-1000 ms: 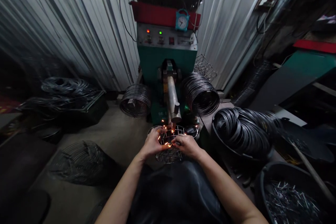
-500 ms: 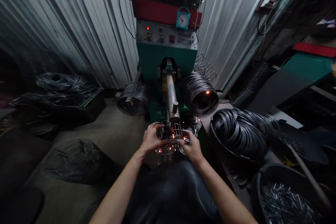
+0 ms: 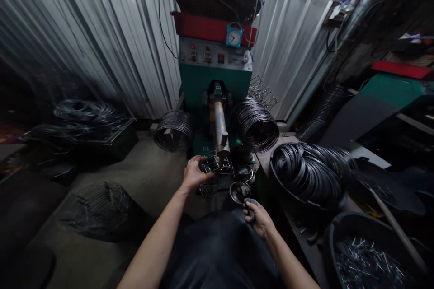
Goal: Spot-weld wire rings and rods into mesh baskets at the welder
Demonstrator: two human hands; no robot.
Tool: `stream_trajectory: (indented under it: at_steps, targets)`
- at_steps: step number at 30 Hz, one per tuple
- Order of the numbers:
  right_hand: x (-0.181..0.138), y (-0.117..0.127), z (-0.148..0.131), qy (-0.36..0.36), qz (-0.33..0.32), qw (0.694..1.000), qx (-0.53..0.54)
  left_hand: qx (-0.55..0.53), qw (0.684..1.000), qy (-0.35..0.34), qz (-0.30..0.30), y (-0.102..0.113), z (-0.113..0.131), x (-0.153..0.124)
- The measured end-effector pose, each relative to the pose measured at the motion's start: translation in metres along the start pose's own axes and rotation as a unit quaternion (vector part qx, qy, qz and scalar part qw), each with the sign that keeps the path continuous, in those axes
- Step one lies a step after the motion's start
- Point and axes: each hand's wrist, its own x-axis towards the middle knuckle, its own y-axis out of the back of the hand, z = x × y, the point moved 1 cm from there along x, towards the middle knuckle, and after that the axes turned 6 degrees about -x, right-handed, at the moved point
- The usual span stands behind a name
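My left hand point(image 3: 195, 175) grips the left side of a small round wire frame point(image 3: 222, 182), thumb in front and fingers behind. The frame sits under the end of the metal arm point(image 3: 220, 122) of a green spot-welding machine point(image 3: 216, 74). To the right, my right hand point(image 3: 258, 219) is apart from the frame, its fingers curled around something small and dark that I cannot make out. A shallow metal bowl point(image 3: 234, 193) lies just beyond its fingertips. Behind the bowl is another round metal container point(image 3: 244, 172).
Wire-ring coils hang left point(image 3: 173, 132) and right point(image 3: 257, 126) of the machine. A tub of wire rings point(image 3: 307, 171) and a black bucket of short metal pieces point(image 3: 330, 248) stand at right. A wire bundle point(image 3: 98, 210) lies on the floor at left.
The sparks around the wire frame are gone. My right hand has let go of the frame and moved down and right, beside the bowl. My left hand stays on the frame.
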Motion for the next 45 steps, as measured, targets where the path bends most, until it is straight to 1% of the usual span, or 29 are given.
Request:
stream_trajectory:
  at_steps: [2,5,8,10,11,12,14,16,17,20,22,23,24,26,28,30,32,34,35,37,39,40,41,42,44,45]
  targets:
    - [0.001,0.002,0.000,-0.010,-0.004,0.999,0.034,-0.004,1.000,0.002,-0.003,-0.001,0.000,0.002]
    - [0.003,0.007,0.000,-0.045,-0.014,0.996,0.076,-0.011,1.000,-0.003,-0.016,-0.001,-0.001,0.005]
    - [0.006,0.014,-0.001,-0.055,-0.039,0.995,0.078,-0.030,0.999,-0.025,-0.021,0.002,-0.008,0.002]
    - [0.009,0.019,0.000,-0.020,-0.046,0.998,0.046,-0.067,0.997,-0.036,-0.013,0.002,-0.021,-0.008]
    - [0.011,0.022,0.002,0.008,-0.041,0.999,0.023,-0.092,0.995,-0.029,-0.005,0.002,-0.029,-0.015]
    - [0.012,0.025,0.004,0.038,-0.024,0.999,0.000,-0.121,0.993,-0.014,0.002,0.000,-0.038,-0.022]
    - [0.014,0.031,0.012,0.099,0.029,0.993,-0.058,-0.184,0.982,0.031,0.013,-0.008,-0.056,-0.038]
    - [0.013,0.039,0.025,0.156,0.072,0.974,-0.144,-0.243,0.968,0.063,0.016,-0.018,-0.069,-0.048]
    - [0.012,0.044,0.032,0.184,0.081,0.960,-0.195,-0.265,0.961,0.070,0.017,-0.024,-0.072,-0.051]
    - [0.009,0.056,0.050,0.252,0.057,0.907,-0.332,-0.309,0.948,0.076,0.025,-0.034,-0.075,-0.051]
    - [0.007,0.060,0.052,0.273,0.039,0.880,-0.387,-0.326,0.941,0.086,0.036,-0.032,-0.071,-0.050]
    - [0.004,0.059,0.049,0.277,0.028,0.870,-0.407,-0.330,0.939,0.090,0.043,-0.028,-0.069,-0.051]
    - [0.001,0.055,0.043,0.279,0.011,0.861,-0.425,-0.328,0.939,0.090,0.049,-0.023,-0.066,-0.053]
    - [-0.010,0.039,0.021,0.283,-0.047,0.841,-0.459,-0.302,0.950,0.067,0.048,-0.011,-0.059,-0.062]
    - [-0.026,0.014,-0.006,0.293,-0.121,0.812,-0.490,-0.239,0.970,0.015,0.037,0.001,-0.049,-0.076]
    - [-0.040,-0.015,-0.033,0.305,-0.164,0.784,-0.515,-0.154,0.987,-0.045,0.024,0.008,-0.036,-0.090]
    - [-0.048,-0.043,-0.051,0.296,-0.203,0.754,-0.550,-0.064,0.994,-0.092,0.007,0.011,-0.020,-0.102]
    - [-0.048,-0.064,-0.060,0.281,-0.207,0.723,-0.596,0.011,0.993,-0.115,-0.014,0.011,-0.001,-0.108]
    - [-0.046,-0.072,-0.061,0.279,-0.192,0.710,-0.618,0.040,0.992,-0.119,-0.025,0.010,0.007,-0.109]
    - [-0.041,-0.081,-0.057,0.294,-0.129,0.692,-0.646,0.077,0.988,-0.124,-0.040,0.010,0.023,-0.108]
    - [-0.038,-0.084,-0.049,0.324,-0.058,0.682,-0.654,0.097,0.986,-0.126,-0.044,0.011,0.035,-0.106]
    - [-0.037,-0.084,-0.045,0.339,-0.035,0.678,-0.651,0.104,0.986,-0.125,-0.042,0.011,0.040,-0.105]
    - [-0.037,-0.083,-0.042,0.354,-0.030,0.677,-0.645,0.109,0.986,-0.122,-0.039,0.012,0.043,-0.104]
    - [-0.036,-0.081,-0.039,0.369,-0.046,0.677,-0.635,0.112,0.986,-0.120,-0.036,0.013,0.045,-0.103]
    - [-0.035,-0.077,-0.037,0.398,-0.113,0.676,-0.610,0.111,0.987,-0.115,-0.033,0.014,0.045,-0.101]
    - [-0.035,-0.076,-0.039,0.409,-0.148,0.670,-0.602,0.107,0.987,-0.112,-0.032,0.013,0.044,-0.100]
